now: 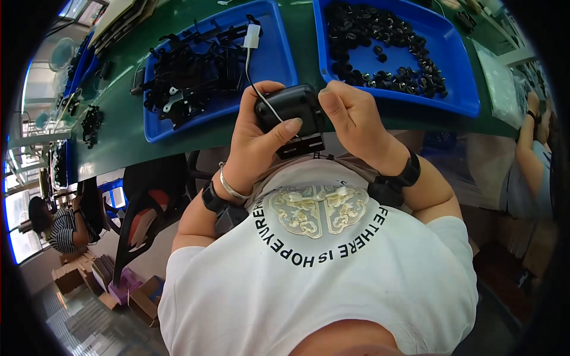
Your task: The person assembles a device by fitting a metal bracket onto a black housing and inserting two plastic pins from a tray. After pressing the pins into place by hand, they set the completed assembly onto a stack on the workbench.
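My left hand (254,139) grips a black plastic device (291,105) with rounded corners, held over the near edge of the table. Its thumb presses a thin pale cable (270,102) against the casing. The cable runs up to a white plug (252,37), which hangs over the left tray. At the device's lower end sits a black slotted bracket (301,146). Close beside the device's right side, my right hand (359,124) is closed, thumb pressed to its curled fingers. Whatever it may hold is hidden.
A blue tray (152,127) of black brackets lies at left on the green table (113,139). Another blue tray (463,104), at right, holds black knobs with metal screws. Plastic bags (502,89) lie farther right, near another person's arm (527,139). A chair (145,207) stands at left.
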The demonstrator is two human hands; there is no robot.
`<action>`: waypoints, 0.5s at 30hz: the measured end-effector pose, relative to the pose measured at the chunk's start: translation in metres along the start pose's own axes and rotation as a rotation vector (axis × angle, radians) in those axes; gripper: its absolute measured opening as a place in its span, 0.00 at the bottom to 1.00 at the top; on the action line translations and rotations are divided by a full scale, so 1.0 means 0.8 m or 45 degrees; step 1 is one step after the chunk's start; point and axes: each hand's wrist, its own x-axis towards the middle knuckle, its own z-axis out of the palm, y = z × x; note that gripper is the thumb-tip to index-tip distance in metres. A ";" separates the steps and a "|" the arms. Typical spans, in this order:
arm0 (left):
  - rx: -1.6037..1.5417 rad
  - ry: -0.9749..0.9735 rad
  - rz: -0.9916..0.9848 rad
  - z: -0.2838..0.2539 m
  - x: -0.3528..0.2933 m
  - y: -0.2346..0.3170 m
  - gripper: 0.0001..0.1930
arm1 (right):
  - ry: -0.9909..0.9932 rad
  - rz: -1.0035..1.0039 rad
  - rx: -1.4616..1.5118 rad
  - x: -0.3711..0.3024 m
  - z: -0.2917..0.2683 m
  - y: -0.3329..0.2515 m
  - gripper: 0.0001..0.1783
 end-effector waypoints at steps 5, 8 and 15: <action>-0.137 0.046 -0.018 0.002 0.003 -0.007 0.25 | 0.148 0.073 0.201 0.000 0.011 -0.009 0.15; -0.155 0.030 -0.050 -0.003 -0.001 -0.010 0.25 | 0.084 -0.080 0.104 -0.004 0.006 -0.007 0.11; -0.175 0.072 -0.013 -0.007 -0.001 -0.005 0.25 | 0.084 -0.488 -0.350 0.001 -0.008 -0.011 0.08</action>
